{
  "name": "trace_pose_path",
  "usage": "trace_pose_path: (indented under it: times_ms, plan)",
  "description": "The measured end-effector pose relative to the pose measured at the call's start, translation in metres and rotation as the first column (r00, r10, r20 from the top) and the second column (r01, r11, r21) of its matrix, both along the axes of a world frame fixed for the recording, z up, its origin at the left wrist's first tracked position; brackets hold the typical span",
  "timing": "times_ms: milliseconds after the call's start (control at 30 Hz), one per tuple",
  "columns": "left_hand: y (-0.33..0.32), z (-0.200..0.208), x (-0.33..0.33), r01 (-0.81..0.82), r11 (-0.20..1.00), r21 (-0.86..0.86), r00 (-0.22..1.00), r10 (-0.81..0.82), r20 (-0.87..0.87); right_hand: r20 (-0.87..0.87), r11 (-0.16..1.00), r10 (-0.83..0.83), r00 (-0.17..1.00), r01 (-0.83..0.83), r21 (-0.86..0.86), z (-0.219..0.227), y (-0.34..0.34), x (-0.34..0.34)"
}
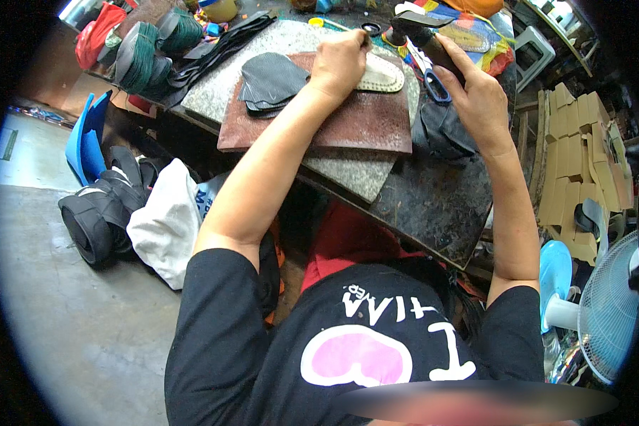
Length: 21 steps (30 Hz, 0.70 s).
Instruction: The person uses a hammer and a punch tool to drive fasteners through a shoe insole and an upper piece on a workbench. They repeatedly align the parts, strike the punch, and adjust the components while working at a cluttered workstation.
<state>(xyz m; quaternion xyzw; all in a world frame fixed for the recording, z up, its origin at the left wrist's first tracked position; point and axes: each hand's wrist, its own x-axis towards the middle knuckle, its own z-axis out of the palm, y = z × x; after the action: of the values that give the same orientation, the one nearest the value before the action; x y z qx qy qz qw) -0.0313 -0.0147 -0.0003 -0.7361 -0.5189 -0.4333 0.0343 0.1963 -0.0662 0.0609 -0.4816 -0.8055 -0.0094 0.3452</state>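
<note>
We identify the black worktop and, on it, the grey stone slab beneath our landmark, the reddish-brown board. On the left part of the board we find a stack of rounded black sheets, which we judge to be cut out already. Off the board's far right corner, our right hand is closed around the handle of a hammer. Over the board's far edge, our left hand is in a narrow grip; we cannot tell what it holds, as the fingertips face away. The pale sole-shaped piece lies on the board's far right part. Small holes line its visible edge, so we judge the work partly done; the left hand covers the remainder, and we cannot confirm whether the row is complete.
</note>
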Motion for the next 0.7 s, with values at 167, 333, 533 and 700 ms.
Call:
trace_pose_path:
  times_ms: [167,333,533,700]
  plan:
    - [0.008,-0.004,-0.007,0.02,0.989,-0.147,0.956,0.025,0.293,0.153,0.992,-0.085,0.985,0.099,-0.084,-0.027,-0.004,0.011]
    - [0.012,-0.009,-0.015,0.419,0.896,-0.149,0.323,0.006,0.947,0.138,0.984,-0.118,0.983,0.135,-0.119,-0.035,-0.009,0.002]
    - [0.013,-0.011,-0.011,0.334,0.913,-0.237,0.617,-0.022,0.787,0.15,0.979,-0.12,0.981,0.142,-0.144,-0.034,-0.007,0.008]
    - [0.008,-0.007,-0.01,0.338,0.909,-0.246,0.62,-0.018,0.784,0.11,0.99,-0.105,0.988,0.115,-0.087,-0.038,-0.005,0.007]
